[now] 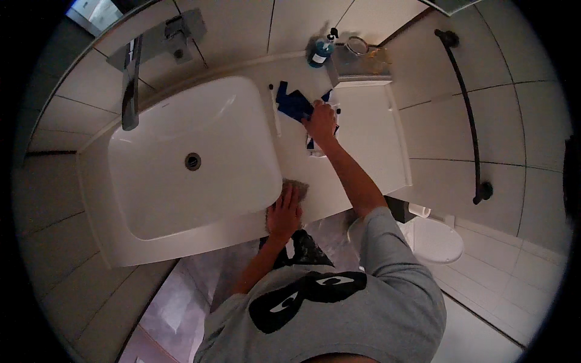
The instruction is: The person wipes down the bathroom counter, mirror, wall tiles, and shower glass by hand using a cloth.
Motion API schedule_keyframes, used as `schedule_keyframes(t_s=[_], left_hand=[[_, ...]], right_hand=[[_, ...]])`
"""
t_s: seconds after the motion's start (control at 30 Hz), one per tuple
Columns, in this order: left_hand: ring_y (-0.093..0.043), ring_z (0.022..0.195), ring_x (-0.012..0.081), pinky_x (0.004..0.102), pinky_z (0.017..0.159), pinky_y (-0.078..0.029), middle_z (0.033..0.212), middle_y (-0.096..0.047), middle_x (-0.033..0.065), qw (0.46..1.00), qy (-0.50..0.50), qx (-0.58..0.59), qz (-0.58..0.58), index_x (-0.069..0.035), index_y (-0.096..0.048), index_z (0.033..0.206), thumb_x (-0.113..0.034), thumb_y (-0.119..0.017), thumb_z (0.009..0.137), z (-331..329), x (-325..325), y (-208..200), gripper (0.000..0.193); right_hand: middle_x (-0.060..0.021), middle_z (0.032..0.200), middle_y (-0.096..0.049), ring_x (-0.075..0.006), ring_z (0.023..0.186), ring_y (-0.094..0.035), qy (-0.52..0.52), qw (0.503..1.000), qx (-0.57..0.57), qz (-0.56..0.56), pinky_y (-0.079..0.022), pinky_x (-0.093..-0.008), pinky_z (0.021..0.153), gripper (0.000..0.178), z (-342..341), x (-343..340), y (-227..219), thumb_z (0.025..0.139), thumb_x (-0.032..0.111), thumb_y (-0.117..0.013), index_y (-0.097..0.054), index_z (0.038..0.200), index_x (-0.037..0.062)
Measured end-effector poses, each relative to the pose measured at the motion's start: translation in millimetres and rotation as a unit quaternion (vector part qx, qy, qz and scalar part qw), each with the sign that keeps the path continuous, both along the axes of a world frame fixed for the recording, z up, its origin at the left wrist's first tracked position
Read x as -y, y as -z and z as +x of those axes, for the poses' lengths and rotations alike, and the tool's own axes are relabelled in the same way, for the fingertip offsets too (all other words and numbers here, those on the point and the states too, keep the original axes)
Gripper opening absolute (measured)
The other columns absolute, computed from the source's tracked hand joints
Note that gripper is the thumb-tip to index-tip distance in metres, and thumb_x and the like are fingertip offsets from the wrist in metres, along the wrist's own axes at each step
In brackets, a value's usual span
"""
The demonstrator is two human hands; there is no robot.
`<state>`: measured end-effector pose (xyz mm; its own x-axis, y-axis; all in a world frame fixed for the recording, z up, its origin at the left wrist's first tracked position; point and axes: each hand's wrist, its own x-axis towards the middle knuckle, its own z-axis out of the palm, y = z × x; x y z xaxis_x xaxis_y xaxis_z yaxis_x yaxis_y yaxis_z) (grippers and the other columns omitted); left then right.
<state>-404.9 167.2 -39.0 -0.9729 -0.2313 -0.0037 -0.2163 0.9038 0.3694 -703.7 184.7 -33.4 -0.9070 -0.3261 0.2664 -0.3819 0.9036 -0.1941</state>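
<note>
My left hand (pixel 284 215) lies with its fingers stretched over a grey-brown cloth (pixel 297 190), at the counter's front edge beside the sink. Farther back on the right, my right hand (pixel 322 123) has its fingers curled onto a white-and-blue packet (pixel 315 147), which it partly covers. A dark blue crumpled piece (pixel 293 105), cloth or wrapper, touches the fingertips on their left. Left of that, a thin white stick with a dark end (pixel 275 112), like a toothbrush, lies on the counter.
A white sink (pixel 187 199) fills the counter's left part, under a wall tap (pixel 130 91). At the back stand a blue pump bottle (pixel 321 49) and a box-like holder (pixel 362 69). A dark grab bar (pixel 469 115) runs along the right wall, above a toilet (pixel 437 241).
</note>
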Motion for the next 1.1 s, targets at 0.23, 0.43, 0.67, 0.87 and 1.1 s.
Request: schedule_keyframes(t_s=[0.23,0.43,0.67,0.87,1.1], left_hand=[[-0.043,0.131,0.0235,0.049,0.092,-0.045,0.149,-0.039,0.0046,0.999,0.009,-0.032,-0.028,-0.014,-0.045,0.141,-0.028,-0.055,0.088,-5,-4,-7,0.056],[-0.033,0.136,0.0295,0.0541,0.109,-0.025,0.148,-0.039,0.0096,0.999,0.02,-0.023,-0.026,-0.01,-0.046,0.14,-0.03,-0.051,0.088,-4,-10,-2,0.056],[-0.035,0.135,0.0277,0.0543,0.105,-0.031,0.148,-0.038,0.0062,0.995,0.016,-0.05,-0.089,-0.012,-0.047,0.138,-0.027,-0.057,0.085,0,-17,-4,0.056],[-0.038,0.131,0.0341,0.0555,0.107,-0.03,0.144,-0.039,0.0148,0.993,0.035,-0.076,-0.081,-0.011,-0.048,0.136,-0.023,-0.059,0.086,-20,-23,-18,0.053],[-0.046,0.122,0.0369,0.046,0.102,-0.04,0.133,-0.048,0.0183,0.978,-0.069,-0.195,-0.012,-0.009,-0.05,0.133,-0.021,-0.062,0.088,-150,-19,-9,0.048]], right_hand=[[-0.0158,0.092,-0.066,-0.0347,0.086,-0.065,-0.025,0.981,0.19,0.013,-0.053,-0.0463,0.076,0.039,-6,-5,-28,0.076,0.032,-0.071,-0.063,0.099,0.0019],[-0.0183,0.086,-0.066,-0.0377,0.083,-0.064,-0.016,0.953,0.236,-0.191,-0.05,-0.0453,0.074,0.032,59,-90,-102,0.084,0.032,-0.066,-0.065,0.096,0.002],[-0.0198,0.084,-0.067,-0.0333,0.075,-0.064,0.21,0.881,0.284,-0.315,-0.048,-0.0435,0.07,0.037,147,-262,-81,0.087,0.033,-0.063,-0.064,0.096,-0.003],[-0.0182,0.079,-0.065,-0.0322,0.071,-0.063,0.29,0.877,0.277,-0.266,-0.047,-0.0441,0.068,0.033,194,-353,-20,0.084,0.029,-0.064,-0.063,0.095,-0.0023],[-0.019,0.082,-0.065,-0.0336,0.075,-0.064,0.138,0.894,0.345,-0.252,-0.048,-0.0423,0.07,0.029,211,-346,-77,0.085,0.023,-0.06,-0.062,0.099,-0.0021]])
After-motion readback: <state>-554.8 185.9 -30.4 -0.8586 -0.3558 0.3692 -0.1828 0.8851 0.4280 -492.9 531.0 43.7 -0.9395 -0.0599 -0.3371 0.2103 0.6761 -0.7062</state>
